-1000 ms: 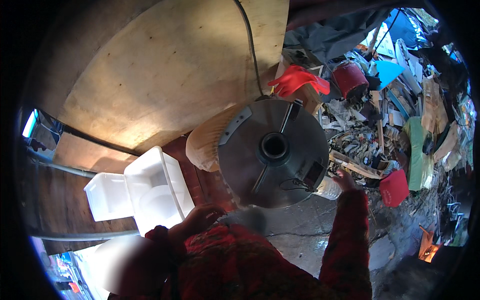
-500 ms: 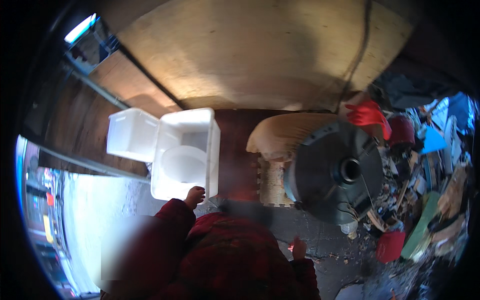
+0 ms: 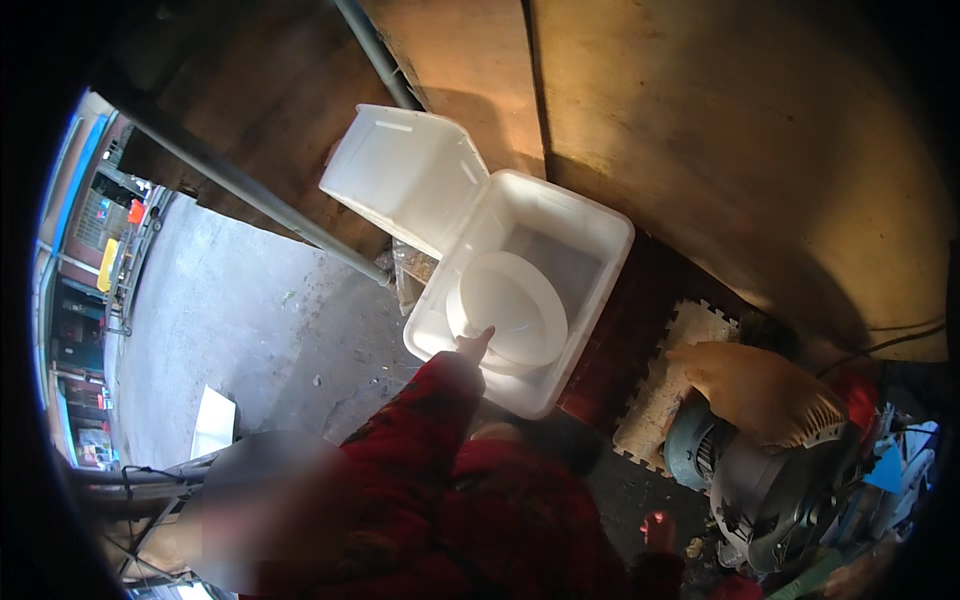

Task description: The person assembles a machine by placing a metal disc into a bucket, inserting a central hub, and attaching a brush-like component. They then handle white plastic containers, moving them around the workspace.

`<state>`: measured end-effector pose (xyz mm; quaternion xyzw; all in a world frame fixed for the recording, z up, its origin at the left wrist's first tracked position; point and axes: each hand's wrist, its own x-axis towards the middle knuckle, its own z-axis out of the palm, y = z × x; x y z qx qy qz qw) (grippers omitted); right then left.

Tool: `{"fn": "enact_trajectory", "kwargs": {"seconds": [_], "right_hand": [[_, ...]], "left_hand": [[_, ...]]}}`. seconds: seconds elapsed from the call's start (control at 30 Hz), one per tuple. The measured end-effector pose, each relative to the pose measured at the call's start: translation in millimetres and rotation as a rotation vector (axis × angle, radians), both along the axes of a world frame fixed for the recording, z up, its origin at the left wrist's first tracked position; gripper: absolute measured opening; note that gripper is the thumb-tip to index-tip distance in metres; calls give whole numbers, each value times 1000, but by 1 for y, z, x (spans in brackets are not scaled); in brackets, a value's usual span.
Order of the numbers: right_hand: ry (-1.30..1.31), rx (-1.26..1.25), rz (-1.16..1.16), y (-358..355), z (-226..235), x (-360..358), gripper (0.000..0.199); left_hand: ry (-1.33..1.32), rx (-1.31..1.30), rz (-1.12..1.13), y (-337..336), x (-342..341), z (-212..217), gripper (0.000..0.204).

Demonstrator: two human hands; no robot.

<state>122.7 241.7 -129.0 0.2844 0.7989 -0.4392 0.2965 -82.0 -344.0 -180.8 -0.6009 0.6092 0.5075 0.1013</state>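
Note:
My left hand [image 3: 472, 346] reaches into a white plastic bin [image 3: 421, 338] and grips the near-left rim of a round white basin [image 3: 512, 308], its thumb over the edge. The other fingers are mostly hidden behind the rim. The basin rests tilted inside the bin. A hinged white lid [image 3: 408, 172] is folded back to the far left. My right hand [image 3: 658, 531] hangs low at the right, away from the bin, fingers slightly apart and no object visible in it.
A wooden panel [image 3: 690, 130] rises behind the bin, and a metal pipe [image 3: 262, 198] runs along its left. On the right are a foam mat [image 3: 655, 420], a tan sack [image 3: 757, 388] and a dark round machine [image 3: 775, 495]. Concrete ground [image 3: 240, 300] lies to the left.
My view has swung left, bringing the bin nearer the middle. My left hand has moved from the bin's near edge onto the basin's rim. My right hand still hangs low.

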Motion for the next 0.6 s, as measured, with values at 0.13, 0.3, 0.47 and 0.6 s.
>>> {"fn": "enact_trajectory", "kwargs": {"seconds": [0.13, 0.3, 0.47, 0.6], "right_hand": [[4, 28, 340, -112, 31, -34, 27], [104, -79, 419, -233, 61, -87, 32], [178, -629, 132, -306, 107, -163, 57], [104, -639, -77, -340, 138, -209, 57]], "left_hand": [[-227, -248, -604, -35, -27, -60, 96], [-91, -646, -1628, -73, 14, -37, 40], [470, 291, -530, -78, 50, 51, 41], [597, 640, -172, -34, 51, 149, 67]]}}
